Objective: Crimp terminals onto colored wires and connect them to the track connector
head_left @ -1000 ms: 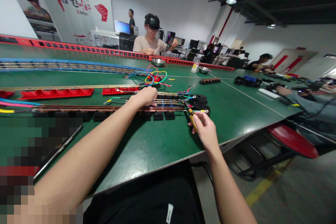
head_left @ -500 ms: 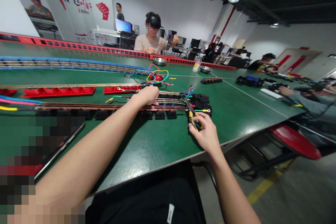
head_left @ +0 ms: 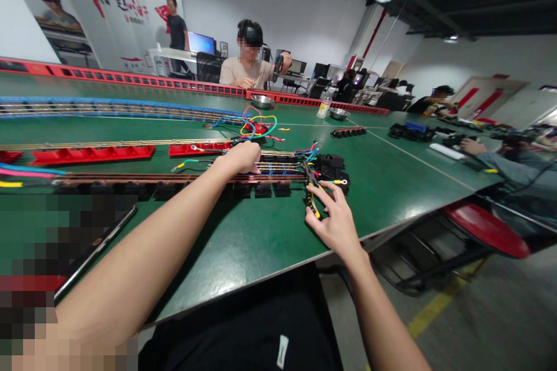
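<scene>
My left hand [head_left: 242,157] is closed over the long copper rails [head_left: 143,177] near their right part; its fingertips are mostly hidden behind the hand. Yellow-and-black pliers [head_left: 312,200] are in my right hand [head_left: 337,217], their jaws at the right end of the rails. Next to the jaws is a black end block [head_left: 333,167], with a green-yellow wire ending in a ring lug [head_left: 344,182]. Blue and red wire ends [head_left: 312,153] stick up just behind the pliers.
Red holders [head_left: 93,155] and a blue-framed rail [head_left: 108,108] lie farther back. Beyond them are coiled wires, metal bowls [head_left: 262,101] and a bottle [head_left: 323,108]. A person [head_left: 248,61] sits across the table. At the right are a sleeve [head_left: 513,165] and a red stool [head_left: 487,231].
The plier handles have swung slightly left and look closer together, with my right hand shifted along. My left hand stays on the rails. In the background, a standing person has moved left.
</scene>
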Demonstrator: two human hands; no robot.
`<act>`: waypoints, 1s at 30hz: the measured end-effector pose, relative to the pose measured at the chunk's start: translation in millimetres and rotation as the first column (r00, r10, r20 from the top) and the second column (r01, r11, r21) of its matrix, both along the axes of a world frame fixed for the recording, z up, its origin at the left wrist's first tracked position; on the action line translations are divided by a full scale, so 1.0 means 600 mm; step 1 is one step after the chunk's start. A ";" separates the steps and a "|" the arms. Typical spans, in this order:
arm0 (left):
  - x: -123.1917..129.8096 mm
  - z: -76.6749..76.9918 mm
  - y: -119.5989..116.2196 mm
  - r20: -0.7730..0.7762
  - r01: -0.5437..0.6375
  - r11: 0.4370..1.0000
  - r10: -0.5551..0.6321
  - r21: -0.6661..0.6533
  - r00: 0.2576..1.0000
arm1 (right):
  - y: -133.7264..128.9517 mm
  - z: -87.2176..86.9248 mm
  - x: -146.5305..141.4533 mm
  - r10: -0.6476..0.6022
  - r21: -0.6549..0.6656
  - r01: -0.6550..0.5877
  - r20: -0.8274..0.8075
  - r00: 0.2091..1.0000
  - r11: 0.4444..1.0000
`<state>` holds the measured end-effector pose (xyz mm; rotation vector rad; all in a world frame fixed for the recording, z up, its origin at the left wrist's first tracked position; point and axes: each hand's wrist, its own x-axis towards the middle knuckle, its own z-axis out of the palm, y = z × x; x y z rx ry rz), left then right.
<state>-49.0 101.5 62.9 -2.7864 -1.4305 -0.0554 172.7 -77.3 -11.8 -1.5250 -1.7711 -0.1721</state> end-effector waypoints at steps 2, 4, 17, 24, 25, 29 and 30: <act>0.000 0.000 0.000 -0.002 0.002 1.000 -0.002 0.004 1.000 | 0.000 -0.001 0.001 0.013 -0.004 -0.013 0.006 1.000 1.000; 0.000 0.000 0.000 -0.005 0.008 1.000 -0.008 0.012 1.000 | 0.000 -0.001 0.001 0.017 0.000 -0.017 -0.011 1.000 1.000; 0.000 0.000 -0.002 0.015 -0.003 1.000 0.003 -0.011 1.000 | 0.001 0.011 0.006 0.083 -0.012 -0.088 -0.228 0.970 0.996; 0.000 -0.001 -0.004 0.004 -0.007 1.000 0.007 0.013 1.000 | 0.014 0.006 0.015 0.119 -0.065 -0.246 -0.739 0.663 0.967; 0.000 0.000 -0.004 0.001 -0.010 1.000 0.010 0.011 1.000 | 0.016 0.007 0.014 0.129 -0.040 -0.257 -0.785 0.606 0.966; 0.001 0.000 -0.006 0.003 -0.022 1.000 0.022 0.000 1.000 | 0.019 0.011 0.013 0.131 -0.001 -0.272 -0.876 0.465 0.962; 0.001 0.000 -0.005 0.006 -0.024 1.000 0.024 -0.001 1.000 | 0.019 0.011 0.014 0.131 -0.006 -0.279 -0.873 0.470 0.960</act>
